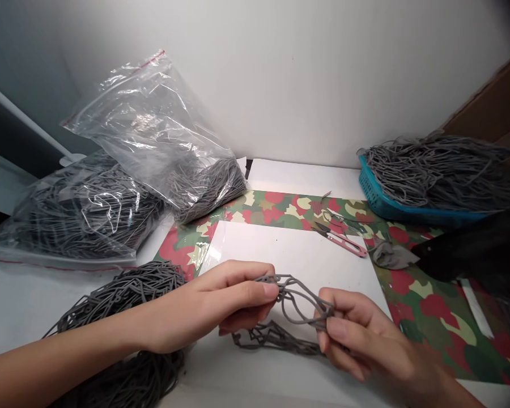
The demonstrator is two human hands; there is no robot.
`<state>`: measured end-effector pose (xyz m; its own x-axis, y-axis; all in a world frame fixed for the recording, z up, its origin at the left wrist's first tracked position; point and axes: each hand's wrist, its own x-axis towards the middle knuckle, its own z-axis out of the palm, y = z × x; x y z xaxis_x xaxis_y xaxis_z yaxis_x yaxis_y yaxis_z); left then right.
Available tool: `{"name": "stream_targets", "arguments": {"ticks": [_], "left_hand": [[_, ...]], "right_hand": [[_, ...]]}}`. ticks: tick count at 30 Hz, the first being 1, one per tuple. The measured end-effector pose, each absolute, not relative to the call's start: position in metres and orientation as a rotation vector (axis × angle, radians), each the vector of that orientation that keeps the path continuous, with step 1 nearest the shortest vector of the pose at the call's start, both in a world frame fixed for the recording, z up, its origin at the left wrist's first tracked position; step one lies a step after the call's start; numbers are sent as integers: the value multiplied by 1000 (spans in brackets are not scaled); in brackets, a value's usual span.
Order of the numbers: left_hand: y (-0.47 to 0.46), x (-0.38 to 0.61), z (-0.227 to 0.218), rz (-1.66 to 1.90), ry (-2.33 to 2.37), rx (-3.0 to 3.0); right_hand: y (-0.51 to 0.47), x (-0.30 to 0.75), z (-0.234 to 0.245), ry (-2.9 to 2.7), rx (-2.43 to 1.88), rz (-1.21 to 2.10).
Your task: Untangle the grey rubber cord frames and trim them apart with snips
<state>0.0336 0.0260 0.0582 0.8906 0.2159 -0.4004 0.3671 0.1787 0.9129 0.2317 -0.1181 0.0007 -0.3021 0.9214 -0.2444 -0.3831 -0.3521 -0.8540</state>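
Between thumb and fingers, my left hand (244, 292) pinches one end of a small bunch of grey rubbery loops (295, 309). The other end is gripped by my right hand (357, 334), and the thin strands bow apart between the two hands. Just below, on the white surface, lies another small bundle of grey loops (276, 338), partly covered by my right fingers. A large heap of the same grey loops (148, 289) sits under and beside my left forearm, which hides its middle.
Pink-handled thread snips (344, 242) lie beyond my hands on a camouflage-patterned sheet (276, 207). Clear zip bags (80, 215) full of grey strands stand at the left. A blue basket (378, 201) heaped with strands is at the back right, near a crumpled grey scrap (393, 255).
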Motion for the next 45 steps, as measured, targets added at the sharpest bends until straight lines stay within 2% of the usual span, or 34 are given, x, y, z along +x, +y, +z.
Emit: {"name": "stream_targets", "arguments": {"ticks": [6, 11, 17, 23, 45], "left_hand": [[26, 34, 61, -172, 619, 1624], [8, 25, 60, 62, 668, 1826], [3, 30, 58, -106, 360, 1857], [8, 34, 49, -223, 442, 1923], [11, 33, 25, 158, 490, 1474]], "right_hand": [[-119, 231, 4, -921, -994, 1819], [-116, 218, 7, -1076, -1176, 1771], [-120, 211, 2, -1121, -1232, 1785], [-117, 218, 4, -1142, -1198, 1690], [-116, 221, 2, -1036, -1120, 1746]]}}
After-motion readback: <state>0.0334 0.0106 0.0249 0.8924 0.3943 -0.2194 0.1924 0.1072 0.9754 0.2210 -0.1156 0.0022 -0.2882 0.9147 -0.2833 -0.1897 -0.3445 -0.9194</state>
